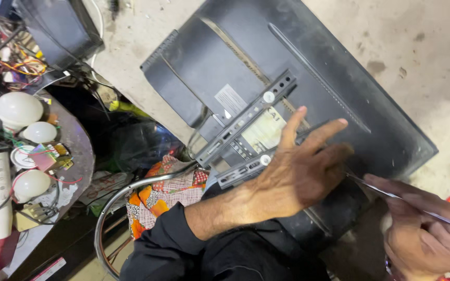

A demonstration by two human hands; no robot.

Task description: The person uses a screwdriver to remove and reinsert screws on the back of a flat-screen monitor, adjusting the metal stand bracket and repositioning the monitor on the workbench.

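Note:
A large black flat-screen television [308, 67] lies face down on the concrete floor, its back panel up. Two grey slotted metal mounting brackets [246, 119] cross the panel near a white label. My left hand [300, 166] rests flat on the panel beside the lower bracket, fingers spread and holding nothing. My right hand [425, 229] at the lower right grips a thin metal tool [391, 195], whose tip touches the panel near the television's lower edge. A black sleeve covers my left forearm.
At the left a cluttered workbench [79, 151] holds white bulbs [17, 108], circuit boards and coloured wires. A curved metal stool frame [126, 190] with patterned orange cloth [167, 187] sits beside the television. Another dark monitor [58, 26] stands at the upper left.

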